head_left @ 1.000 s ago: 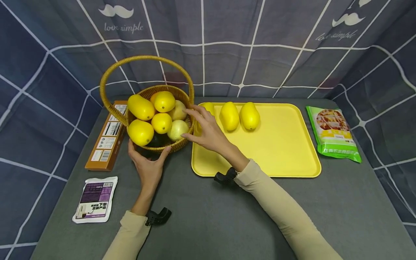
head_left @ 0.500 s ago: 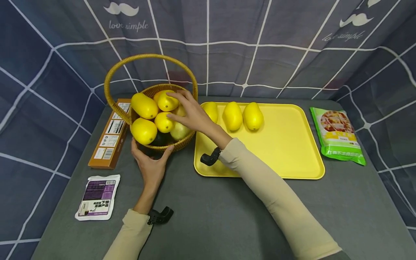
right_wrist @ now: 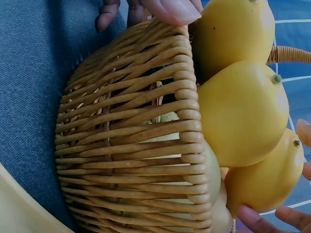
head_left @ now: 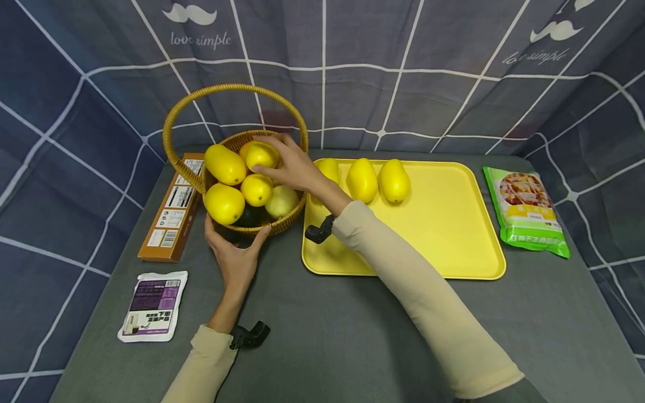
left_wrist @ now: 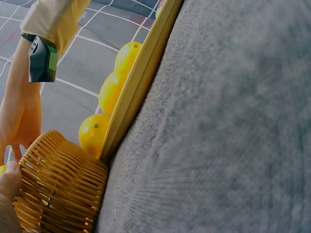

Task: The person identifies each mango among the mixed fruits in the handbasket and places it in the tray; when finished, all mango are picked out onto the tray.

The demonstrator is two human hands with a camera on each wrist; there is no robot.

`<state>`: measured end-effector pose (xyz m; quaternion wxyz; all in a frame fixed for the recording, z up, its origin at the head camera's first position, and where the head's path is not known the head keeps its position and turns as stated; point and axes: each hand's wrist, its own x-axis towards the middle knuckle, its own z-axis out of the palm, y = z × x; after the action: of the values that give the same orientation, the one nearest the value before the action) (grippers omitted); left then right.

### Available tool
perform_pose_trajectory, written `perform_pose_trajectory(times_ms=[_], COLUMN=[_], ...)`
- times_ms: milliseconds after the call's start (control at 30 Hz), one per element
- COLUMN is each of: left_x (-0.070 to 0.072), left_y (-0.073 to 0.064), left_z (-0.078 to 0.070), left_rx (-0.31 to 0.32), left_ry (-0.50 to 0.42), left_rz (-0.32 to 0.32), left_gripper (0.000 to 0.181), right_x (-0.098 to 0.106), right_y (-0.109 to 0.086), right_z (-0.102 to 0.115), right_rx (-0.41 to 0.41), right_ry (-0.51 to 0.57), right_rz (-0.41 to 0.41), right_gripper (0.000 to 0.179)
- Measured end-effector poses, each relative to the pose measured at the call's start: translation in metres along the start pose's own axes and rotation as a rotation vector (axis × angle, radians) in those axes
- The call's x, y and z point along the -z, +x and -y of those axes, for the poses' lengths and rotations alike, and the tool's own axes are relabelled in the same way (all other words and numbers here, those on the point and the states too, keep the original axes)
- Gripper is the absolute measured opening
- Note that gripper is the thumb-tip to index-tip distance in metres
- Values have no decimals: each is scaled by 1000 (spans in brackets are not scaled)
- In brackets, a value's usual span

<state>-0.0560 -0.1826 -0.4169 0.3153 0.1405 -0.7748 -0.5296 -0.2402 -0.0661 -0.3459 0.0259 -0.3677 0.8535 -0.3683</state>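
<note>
in the basket point(head_left: 288, 223), a yellow fruit point(head_left: 261, 157) is clasped by curled fingers of the right hand point(head_left: 294, 164); its near side is gripped by the left hand point(head_left: 235, 264), thumb on rim, presumably against tipping.

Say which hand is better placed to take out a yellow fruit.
Right, most likely. The right hand curves around a yellow fruit and reaches across the tray; the left hand holds the basket.

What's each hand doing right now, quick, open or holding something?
Left hand: holding the basket at its near rim.
Right hand: gripping a yellow fruit in the basket.
</note>
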Motion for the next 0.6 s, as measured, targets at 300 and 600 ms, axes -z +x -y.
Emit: perform_pose_trajectory(times_ms=[300,600], left_x=[0,0], left_y=[0,0], left_z=[-2,0], left_rx=[-9,-3], left_ry=[-7,-12], left_rz=[-1,0], left_gripper=[107,107], right_x=[-3,-1], right_y=[4,-2], right_z=[-4,-7], right_rx=[11,59], right_ry=[-26,-22], right_rz=[3,-62], right_gripper=[64,62])
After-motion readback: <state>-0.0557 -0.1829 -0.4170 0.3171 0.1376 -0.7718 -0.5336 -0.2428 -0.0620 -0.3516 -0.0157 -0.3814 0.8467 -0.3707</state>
